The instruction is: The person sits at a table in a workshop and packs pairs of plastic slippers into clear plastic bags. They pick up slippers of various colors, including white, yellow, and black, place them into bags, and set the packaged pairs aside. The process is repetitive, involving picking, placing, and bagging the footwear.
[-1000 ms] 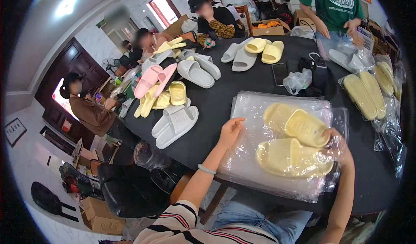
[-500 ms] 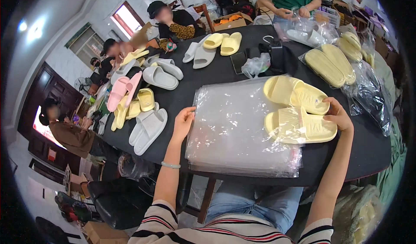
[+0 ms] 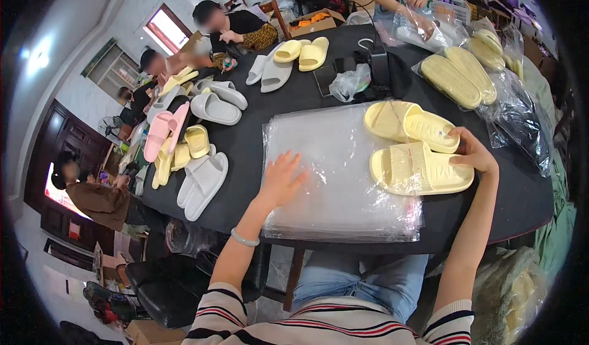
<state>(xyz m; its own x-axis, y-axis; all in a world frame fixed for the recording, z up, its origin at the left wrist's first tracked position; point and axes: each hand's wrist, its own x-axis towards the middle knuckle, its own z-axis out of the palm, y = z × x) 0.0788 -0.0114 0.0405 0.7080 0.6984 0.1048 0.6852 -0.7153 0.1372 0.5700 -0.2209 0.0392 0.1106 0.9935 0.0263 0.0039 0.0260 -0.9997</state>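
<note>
- Left hand (image 3: 283, 178), fingers spread, is over the clear bags (image 3: 331, 191) stacked near the front edge of the table (image 3: 509, 201).
- Right hand (image 3: 477, 153), well apart, grips the yellow slippers (image 3: 426, 176) by their heels.
- Slippers: stack's right edge.

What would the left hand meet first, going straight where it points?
Past the clear bag stack under it, the left hand would probably first meet the crumpled plastic bag or the dark phone beside it; depth is unclear.
</note>
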